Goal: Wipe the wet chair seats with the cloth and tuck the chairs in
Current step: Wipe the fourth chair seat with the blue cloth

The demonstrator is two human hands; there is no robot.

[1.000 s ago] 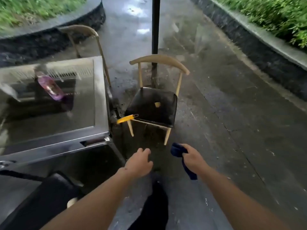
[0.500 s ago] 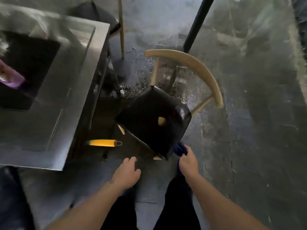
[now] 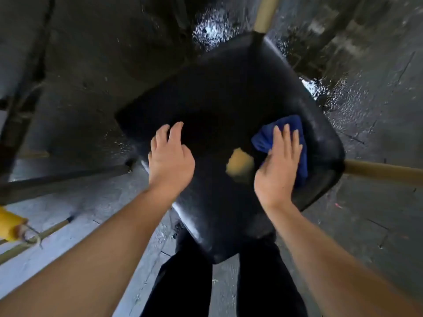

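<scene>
A black chair seat (image 3: 219, 106) fills the middle of the view, seen from straight above, with a yellowish patch (image 3: 239, 164) near its centre. A blue cloth (image 3: 295, 131) lies on the seat's right side. My right hand (image 3: 278, 165) presses flat on the cloth with straight fingers. My left hand (image 3: 170, 161) hovers over the seat's left part with fingers loosely bent and nothing in it. Tan wooden parts of the chair's frame (image 3: 384, 171) stick out at the right and at the top (image 3: 265, 12).
Wet, glistening concrete floor (image 3: 357, 94) surrounds the chair. The dark edge of the metal table (image 3: 57, 181) crosses the left side. A yellow-handled object (image 3: 9, 223) lies at the lower left. My dark trouser legs (image 3: 187, 287) stand right below the seat.
I have stepped close and leaned over the chair. My right hand moved from the seat's near corner onto the seat and flattened on the cloth. My left hand rose over the seat.
</scene>
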